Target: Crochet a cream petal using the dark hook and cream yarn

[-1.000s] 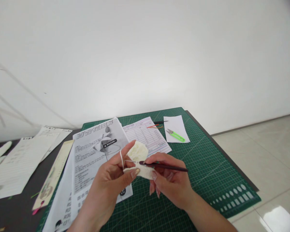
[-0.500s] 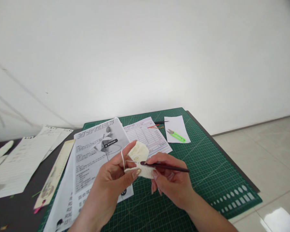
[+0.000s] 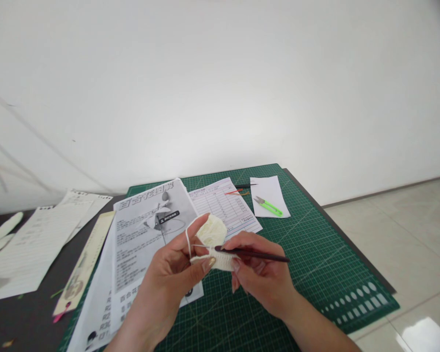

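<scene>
My left hand (image 3: 176,266) pinches the left end of a cream crochet piece (image 3: 223,261) between thumb and fingers. A strand of yarn (image 3: 188,239) loops over its raised index finger. In my right hand (image 3: 262,269) is a dark crochet hook (image 3: 254,253), held like a pen, its tip at the top edge of the piece. The right thumb also presses on the piece's right end. Just behind the work sits a ball of cream yarn (image 3: 211,230), partly hidden by the left fingers and the piece.
Under everything lies a green cutting mat (image 3: 315,244). Printed pattern sheets (image 3: 139,234) and a form (image 3: 220,200) are on it. Green thread snips (image 3: 269,206) rest on white paper (image 3: 267,183). To the left are a ruler (image 3: 88,256) and lined sheets (image 3: 36,244).
Both hands keep nearly the same pose, hook tip still at the piece's top edge. The whole view has shifted by a few pixels.
</scene>
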Tool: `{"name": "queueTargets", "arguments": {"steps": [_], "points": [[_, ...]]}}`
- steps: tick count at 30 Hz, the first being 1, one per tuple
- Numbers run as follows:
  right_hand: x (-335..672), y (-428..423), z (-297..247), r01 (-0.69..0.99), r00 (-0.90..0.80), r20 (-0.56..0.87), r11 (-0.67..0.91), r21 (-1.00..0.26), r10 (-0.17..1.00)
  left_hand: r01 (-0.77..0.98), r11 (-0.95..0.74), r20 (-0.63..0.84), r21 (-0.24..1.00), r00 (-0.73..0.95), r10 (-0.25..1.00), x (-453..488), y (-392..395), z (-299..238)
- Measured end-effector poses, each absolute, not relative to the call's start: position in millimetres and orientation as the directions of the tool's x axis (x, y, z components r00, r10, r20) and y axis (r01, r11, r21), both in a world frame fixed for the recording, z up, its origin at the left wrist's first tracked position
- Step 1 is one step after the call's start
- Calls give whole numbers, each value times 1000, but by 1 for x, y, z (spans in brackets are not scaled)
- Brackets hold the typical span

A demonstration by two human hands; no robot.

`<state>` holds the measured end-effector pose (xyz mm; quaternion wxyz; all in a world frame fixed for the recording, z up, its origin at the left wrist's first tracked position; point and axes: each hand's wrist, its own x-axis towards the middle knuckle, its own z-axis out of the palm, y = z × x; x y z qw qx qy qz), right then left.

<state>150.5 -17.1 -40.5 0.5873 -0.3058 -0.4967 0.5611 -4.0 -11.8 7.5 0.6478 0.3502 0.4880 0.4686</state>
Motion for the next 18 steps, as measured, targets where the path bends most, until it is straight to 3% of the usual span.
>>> {"name": "queueTargets", "arguments": {"steps": [18], "points": [[151,-15,-38,-257,-109,257,222,-940,960,-284,330,-300,900,147,943,-6,-11,4]]}}
